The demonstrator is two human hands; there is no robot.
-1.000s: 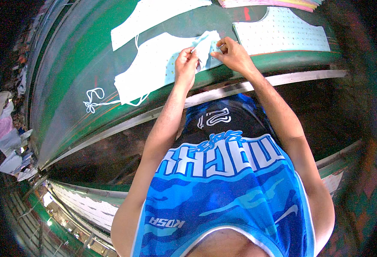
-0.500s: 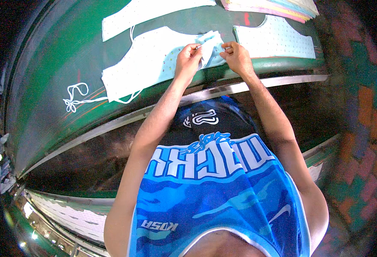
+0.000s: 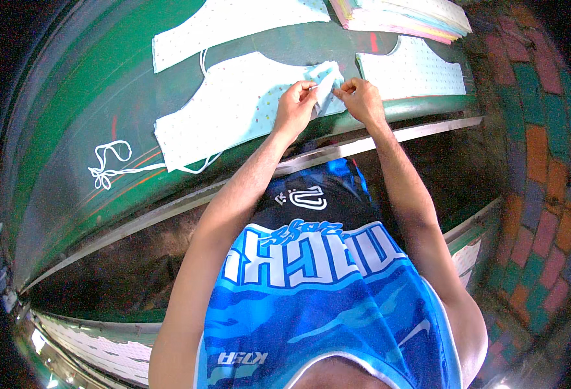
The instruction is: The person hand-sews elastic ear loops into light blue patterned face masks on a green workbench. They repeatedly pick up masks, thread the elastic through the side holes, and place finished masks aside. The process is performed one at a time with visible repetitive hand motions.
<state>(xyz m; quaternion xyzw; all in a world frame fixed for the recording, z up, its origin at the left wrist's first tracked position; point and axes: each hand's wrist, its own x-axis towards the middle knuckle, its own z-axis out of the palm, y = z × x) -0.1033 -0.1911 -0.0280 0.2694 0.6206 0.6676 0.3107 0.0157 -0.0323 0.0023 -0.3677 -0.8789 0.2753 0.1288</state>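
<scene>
A pale blue-white dotted fabric piece (image 3: 227, 91) lies flat on the green table, its right end gathered up in a small fold. My left hand (image 3: 297, 107) pinches that fold between thumb and fingers. Close by on the right, my right hand (image 3: 362, 100) is closed in a pinch at the other side of the gathered cloth; its fingertips partly hide the edge there. White cord (image 3: 105, 174) runs from the piece's lower left corner and ends in a looped tangle. Another thin strap loops out along the near edge.
A second dotted fabric piece (image 3: 412, 70) lies to the right, and another pale piece (image 3: 233, 29) farther back. Stacked cloth layers in several colours (image 3: 402, 16) sit at the far right. The green table (image 3: 58, 155) has a metal rail (image 3: 428, 129) along its near side.
The view has shifted a little, so the table appears lower. My left hand has come nearer to my right hand, and the gathered fold between them looks narrower.
</scene>
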